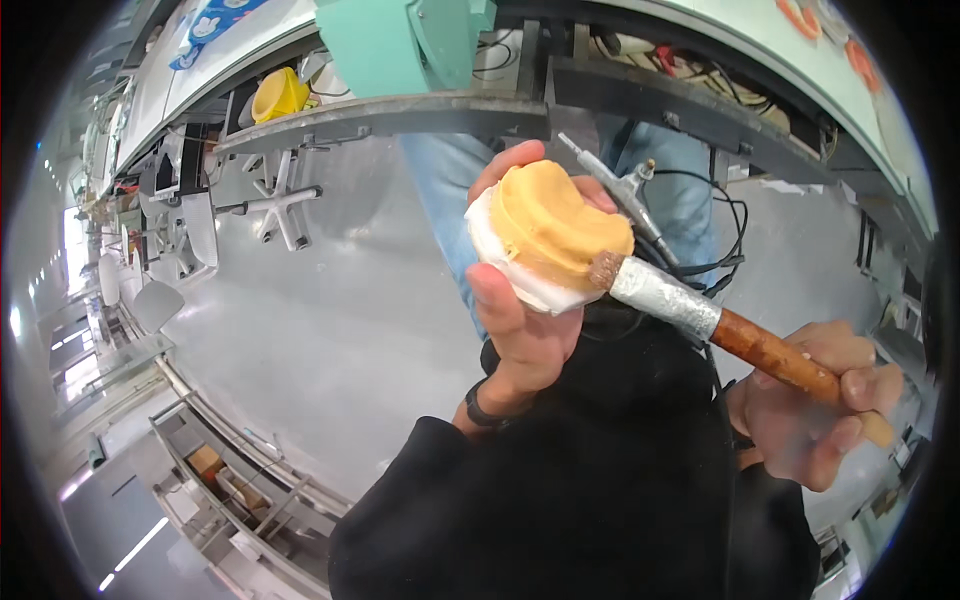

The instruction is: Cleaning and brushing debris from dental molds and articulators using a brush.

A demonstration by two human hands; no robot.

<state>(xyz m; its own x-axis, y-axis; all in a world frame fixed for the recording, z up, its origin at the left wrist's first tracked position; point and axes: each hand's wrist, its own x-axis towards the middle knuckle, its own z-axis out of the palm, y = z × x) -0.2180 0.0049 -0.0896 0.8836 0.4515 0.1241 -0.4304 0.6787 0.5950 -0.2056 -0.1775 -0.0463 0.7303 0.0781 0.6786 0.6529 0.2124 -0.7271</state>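
A tan shoe sole (555, 235) is clamped in the left hand (520, 320); right of it, a brush (700, 320), gripped by the right hand (820, 400), is slanted onto its edge.

— What stays unseen here?
— The left hand's (520, 300) palm covers the back of the tan-and-white moulded piece (548, 240). The brush's (720, 335) wooden handle end is buried in the right hand (815, 400).
— And beyond?
— Dark sleeves (600, 480) block the floor; a person in jeans (450, 190) is cut off by the bench (400, 115).
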